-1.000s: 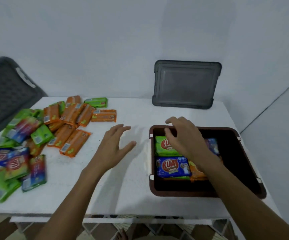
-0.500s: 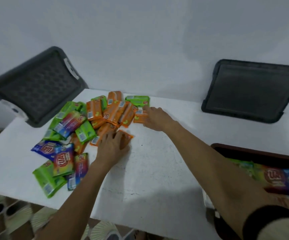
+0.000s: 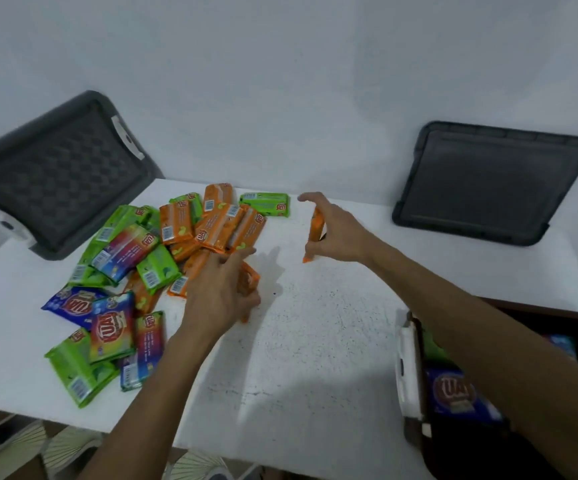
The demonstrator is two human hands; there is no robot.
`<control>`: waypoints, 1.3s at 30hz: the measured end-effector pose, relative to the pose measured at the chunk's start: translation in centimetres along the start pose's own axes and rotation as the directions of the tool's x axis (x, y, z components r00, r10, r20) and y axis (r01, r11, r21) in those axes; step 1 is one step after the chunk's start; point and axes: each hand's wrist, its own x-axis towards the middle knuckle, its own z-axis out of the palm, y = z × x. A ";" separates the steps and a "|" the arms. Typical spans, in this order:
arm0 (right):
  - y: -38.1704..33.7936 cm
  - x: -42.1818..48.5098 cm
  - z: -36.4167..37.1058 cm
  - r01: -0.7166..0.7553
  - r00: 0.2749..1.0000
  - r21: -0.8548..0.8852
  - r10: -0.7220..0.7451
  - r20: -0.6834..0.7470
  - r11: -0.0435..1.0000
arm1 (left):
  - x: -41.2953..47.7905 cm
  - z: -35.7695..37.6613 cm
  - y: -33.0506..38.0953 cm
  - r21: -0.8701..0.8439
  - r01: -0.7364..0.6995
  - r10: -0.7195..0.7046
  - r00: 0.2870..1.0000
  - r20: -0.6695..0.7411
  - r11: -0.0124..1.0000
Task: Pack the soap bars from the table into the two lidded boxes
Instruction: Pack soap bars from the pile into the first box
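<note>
left hand | right hand | both forearms bare (no sleeves, rings or watch visible)

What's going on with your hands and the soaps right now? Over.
Right hand shut on orange soap bar, lifted. Left hand grabbing orange bar at the pile. Brown box open, path clear.

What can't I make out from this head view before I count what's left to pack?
- Brown box: cut off by the right and bottom edges and crossed by the right forearm, so its fill is unreadable.
- Second box: not in view; only two dark lids lean on the wall.
- Pile of soap bars: overlapping, and the left hand covers some; no exact count.
- Orange bar in the right hand: edge-on, label unreadable.
</note>
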 end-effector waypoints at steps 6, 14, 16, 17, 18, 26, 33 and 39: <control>0.5 -9.7 -4.9 -0.016 0.982 0.526 0.111 -0.150 0.850 | -3.0 -0.6 4.4 -0.439 -0.060 -0.001 0.990 -0.138 0.897; 2.7 -24.2 -8.5 -0.076 0.962 0.521 0.200 -0.187 0.850 | -6.6 0.0 11.1 -0.815 -0.063 -0.016 0.996 -0.088 0.575; 3.5 -27.1 -8.8 -0.117 0.961 0.486 0.221 -0.164 0.866 | -7.5 0.5 12.7 -0.877 -0.038 -0.011 0.999 -0.049 0.478; 3.8 -28.3 -8.9 -0.143 0.959 0.473 0.240 -0.151 0.869 | -7.8 0.9 13.4 -0.900 -0.025 -0.007 0.999 -0.031 0.436; 4.2 -29.4 -8.9 -0.168 0.955 0.473 0.262 -0.140 0.865 | -8.1 1.3 14.0 -0.916 -0.014 -0.001 1.000 -0.015 0.400; 6.9 -32.2 -6.7 -0.264 0.964 0.563 0.223 0.143 0.783 | -10.0 4.5 17.6 -0.933 0.082 0.039 0.994 0.102 0.350; 8.0 -31.2 -7.1 -0.246 0.952 0.216 0.194 0.235 0.945 | -11.0 5.1 18.9 -0.922 0.086 0.033 0.994 0.106 0.377; 8.2 -30.4 -6.2 -0.216 0.938 -0.050 0.221 0.267 0.975 | -11.2 4.9 19.9 -0.908 0.049 0.069 0.994 0.085 0.417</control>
